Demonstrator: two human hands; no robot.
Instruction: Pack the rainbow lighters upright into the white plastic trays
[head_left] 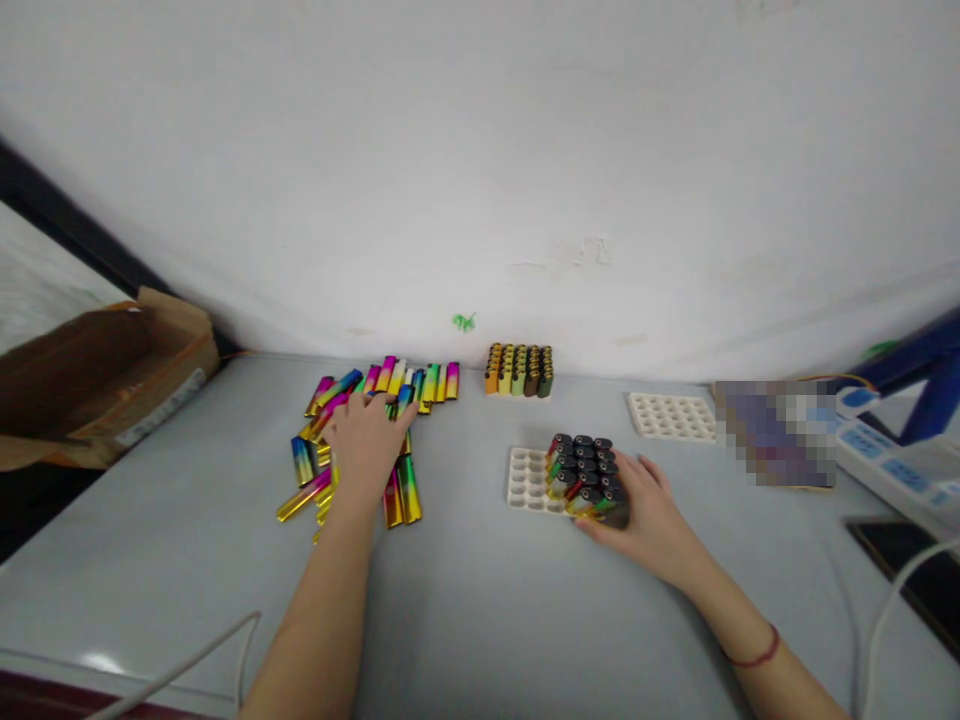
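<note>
My left hand [365, 432] lies over a loose pile of shiny, rainbow-coloured lighter casings [409, 490], its fingers spread and touching those at the back. Whether any casing is pinched under the fingers is hidden. My right hand [649, 515] curls round the right side of a white holed tray [525, 480], thumb at the front. Several upright lighter casings with black tops [581, 470] fill the tray's right part. Open holes show in its left part.
Against the wall stands a block of upright casings [519, 370] in another tray. A white holed tray [671, 416] lies at right, near a blurred-out patch and a power strip [892, 470]. An open cardboard box [165, 365] is at left. White cables cross both front corners.
</note>
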